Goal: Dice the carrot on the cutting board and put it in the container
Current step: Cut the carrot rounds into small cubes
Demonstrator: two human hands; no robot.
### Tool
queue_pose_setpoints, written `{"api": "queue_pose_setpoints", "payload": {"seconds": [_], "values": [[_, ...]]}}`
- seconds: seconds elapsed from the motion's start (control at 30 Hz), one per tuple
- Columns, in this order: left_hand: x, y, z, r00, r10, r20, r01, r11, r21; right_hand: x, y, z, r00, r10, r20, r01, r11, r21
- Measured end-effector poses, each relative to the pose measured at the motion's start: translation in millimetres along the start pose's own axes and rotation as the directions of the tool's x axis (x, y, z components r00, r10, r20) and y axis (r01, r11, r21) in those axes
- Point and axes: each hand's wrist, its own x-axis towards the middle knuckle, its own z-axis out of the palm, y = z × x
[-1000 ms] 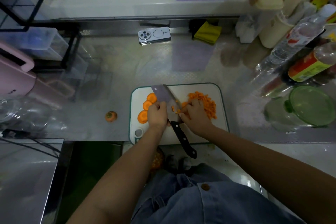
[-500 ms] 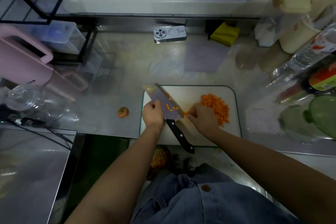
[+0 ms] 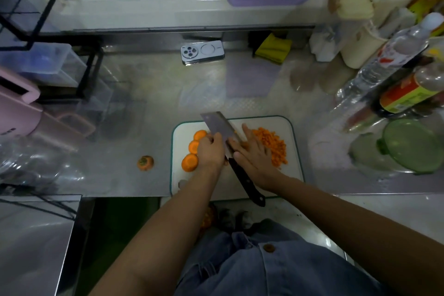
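On the cutting board (image 3: 183,131), the left hand (image 3: 211,151) curls round the knife (image 3: 216,124) by its blade while the right hand (image 3: 254,154), fingers straight, presses along the flat, apparently wiping clinging bits toward the diced carrot (image 3: 274,149). Uncut slices (image 3: 189,162) wait at left; the green container (image 3: 408,146) stands well apart.
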Motion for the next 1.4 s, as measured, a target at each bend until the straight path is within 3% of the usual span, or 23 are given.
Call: {"api": "queue_pose_setpoints", "payload": {"seconds": [0.17, 0.33, 0.43, 0.53, 0.67, 0.77, 0.83, 0.93, 1.03, 1.13, 1.27, 1.33, 1.4], "values": [[-1, 0, 13, 0.999, 0.015, 0.037, -0.015, 1.0, 0.015, -3, 25, -8, 0.972, 0.194, -0.132, -0.198, 0.98, -0.019], [-7, 3, 16, 0.996, 0.041, 0.085, -0.043, 0.999, 0.019, -2, 14, -10, 0.992, 0.058, -0.111, -0.069, 0.993, -0.097], [-6, 2, 14, 0.996, 0.055, 0.073, -0.058, 0.997, 0.042, 3, 18, -8, 0.962, 0.238, -0.136, -0.245, 0.969, -0.035], [-8, 0, 10, 0.994, 0.078, 0.073, -0.082, 0.995, 0.055, 3, 19, -7, 0.976, 0.159, -0.149, -0.176, 0.978, -0.109], [-11, -1, 5, 0.995, 0.07, 0.071, -0.075, 0.995, 0.065, 3, 20, -11, 0.957, 0.202, -0.207, -0.215, 0.976, -0.044], [-9, -4, 1, 0.998, 0.064, 0.0, -0.064, 0.997, 0.052, -5, 20, -8, 0.978, 0.045, -0.202, -0.061, 0.996, -0.071], [-9, -5, -1, 0.998, 0.041, -0.05, -0.04, 0.999, 0.023, -10, 24, -5, 0.977, 0.066, -0.203, -0.078, 0.995, -0.056], [-10, -3, -5, 0.996, 0.024, -0.086, -0.024, 1.0, -0.004, -14, 24, -8, 0.917, 0.025, -0.399, -0.038, 0.999, -0.026], [-15, 3, -7, 0.996, 0.073, -0.054, -0.071, 0.997, 0.039, -21, 6, -17, 0.956, -0.045, -0.289, 0.082, 0.99, 0.114], [-22, 11, -7, 0.992, 0.122, -0.006, -0.122, 0.991, 0.06, -22, -2, -10, 0.988, -0.048, -0.144, 0.055, 0.997, 0.048], [-32, 14, -12, 0.987, 0.066, 0.148, -0.054, 0.995, -0.085, -21, -3, -2, 0.964, 0.06, -0.258, -0.017, 0.986, 0.164], [-34, 10, -21, 0.982, 0.147, 0.117, -0.157, 0.985, 0.073, -24, -1, -2, 0.943, 0.165, -0.288, -0.081, 0.956, 0.282], [-34, -2, -30, 0.955, 0.282, 0.091, -0.294, 0.871, 0.393, -30, 4, -4, 0.929, 0.238, -0.285, -0.147, 0.94, 0.308]]}}
